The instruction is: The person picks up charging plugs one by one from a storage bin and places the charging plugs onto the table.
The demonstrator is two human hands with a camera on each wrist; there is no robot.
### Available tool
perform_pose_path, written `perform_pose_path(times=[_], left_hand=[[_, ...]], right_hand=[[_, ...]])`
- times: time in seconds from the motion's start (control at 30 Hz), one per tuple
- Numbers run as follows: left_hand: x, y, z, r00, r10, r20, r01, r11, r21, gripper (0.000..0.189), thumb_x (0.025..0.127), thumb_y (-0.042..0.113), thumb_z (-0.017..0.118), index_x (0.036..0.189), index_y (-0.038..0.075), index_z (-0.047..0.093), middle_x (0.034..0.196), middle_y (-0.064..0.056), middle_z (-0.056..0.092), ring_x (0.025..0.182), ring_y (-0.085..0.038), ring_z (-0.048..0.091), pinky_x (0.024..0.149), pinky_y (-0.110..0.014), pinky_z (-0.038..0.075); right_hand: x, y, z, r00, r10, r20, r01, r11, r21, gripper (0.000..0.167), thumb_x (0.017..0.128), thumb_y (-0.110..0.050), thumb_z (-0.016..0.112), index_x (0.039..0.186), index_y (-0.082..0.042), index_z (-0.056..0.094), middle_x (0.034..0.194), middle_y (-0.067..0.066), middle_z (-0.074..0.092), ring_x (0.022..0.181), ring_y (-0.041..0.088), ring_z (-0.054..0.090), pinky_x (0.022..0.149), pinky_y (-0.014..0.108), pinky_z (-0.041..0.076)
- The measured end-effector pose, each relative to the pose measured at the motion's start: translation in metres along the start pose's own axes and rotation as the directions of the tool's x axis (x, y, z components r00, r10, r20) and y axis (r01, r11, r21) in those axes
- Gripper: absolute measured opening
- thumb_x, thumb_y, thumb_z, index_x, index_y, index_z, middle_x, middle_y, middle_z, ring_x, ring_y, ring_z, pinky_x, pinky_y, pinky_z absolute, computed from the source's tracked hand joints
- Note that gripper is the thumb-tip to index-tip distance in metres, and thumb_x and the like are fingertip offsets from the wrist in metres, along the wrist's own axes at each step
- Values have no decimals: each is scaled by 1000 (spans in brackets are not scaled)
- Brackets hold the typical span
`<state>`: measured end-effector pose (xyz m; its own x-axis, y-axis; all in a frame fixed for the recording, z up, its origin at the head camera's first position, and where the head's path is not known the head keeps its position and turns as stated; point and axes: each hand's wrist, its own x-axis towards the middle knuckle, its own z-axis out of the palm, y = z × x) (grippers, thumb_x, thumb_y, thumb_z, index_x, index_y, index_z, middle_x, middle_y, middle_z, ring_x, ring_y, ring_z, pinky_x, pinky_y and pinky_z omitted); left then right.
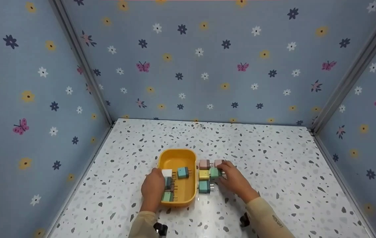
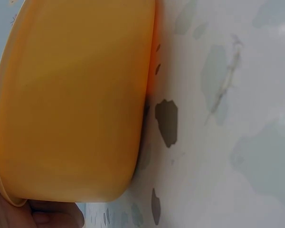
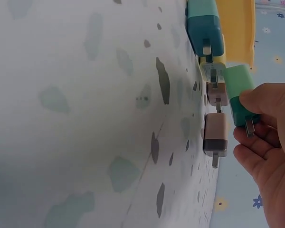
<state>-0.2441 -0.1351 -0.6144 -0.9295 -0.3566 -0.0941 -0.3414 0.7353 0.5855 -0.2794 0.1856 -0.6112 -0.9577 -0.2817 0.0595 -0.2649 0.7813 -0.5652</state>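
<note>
My left hand (image 1: 153, 189) grips the left side of a yellow plastic bin (image 1: 178, 158); the left wrist view shows its fingers at the rim. In the bin, a blue charger plug (image 1: 183, 172) lies apart, while white (image 1: 167, 172), teal and green (image 1: 167, 197) ones line the left wall. My right hand (image 1: 236, 181) pinches a green charger plug (image 3: 239, 81), held just off the table with its prongs toward the palm. Close by, right of the bin, lie a blue-teal plug (image 1: 204, 187), a yellow plug (image 1: 204, 174) and two pink plugs (image 1: 204, 164).
The white speckled table (image 1: 260, 145) carries the bin and plugs. Blue flowered panels (image 1: 204, 72) stand at the back and both sides, with grey metal posts (image 1: 84, 62) in the corners. Dark bands (image 1: 244, 219) sit at both wrists.
</note>
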Motion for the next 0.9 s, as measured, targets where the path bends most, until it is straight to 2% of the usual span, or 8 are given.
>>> perform_pose_path(times=[0.17,0.53,0.77,0.9], left_hand=[[0,1,0,1000,-13,4,13,1000,-7,41,113,34,28,110,7,58,87,-9,65,74,-21,59,69,-42,49],[0,1,-1,999,-29,31,30,999,-21,40,113,34,29,113,7,58,89,-9,65,75,-22,59,69,-41,48],[0,0,0,999,-28,27,28,999,-35,41,113,34,28,114,7,59,91,-9,66,76,-22,60,71,-42,49],[0,1,-1,1000,-18,11,19,1000,-24,42,113,34,28,115,6,60,93,-10,68,78,-22,62,70,-43,49]], right_hand=[[1,3,3,999,54,2,-54,998,19,46,90,-9,77,134,-14,63,138,4,56,131,23,57,110,44,45],[5,12,11,993,115,10,-115,993,14,47,91,-13,78,136,-13,63,137,5,56,129,24,58,110,44,45],[5,14,12,993,119,8,-119,993,17,46,93,-11,75,137,-13,62,135,4,56,129,22,57,110,43,45],[3,17,12,997,83,-9,-83,997,8,45,94,-11,74,137,-11,62,136,5,56,130,23,57,110,43,45]])
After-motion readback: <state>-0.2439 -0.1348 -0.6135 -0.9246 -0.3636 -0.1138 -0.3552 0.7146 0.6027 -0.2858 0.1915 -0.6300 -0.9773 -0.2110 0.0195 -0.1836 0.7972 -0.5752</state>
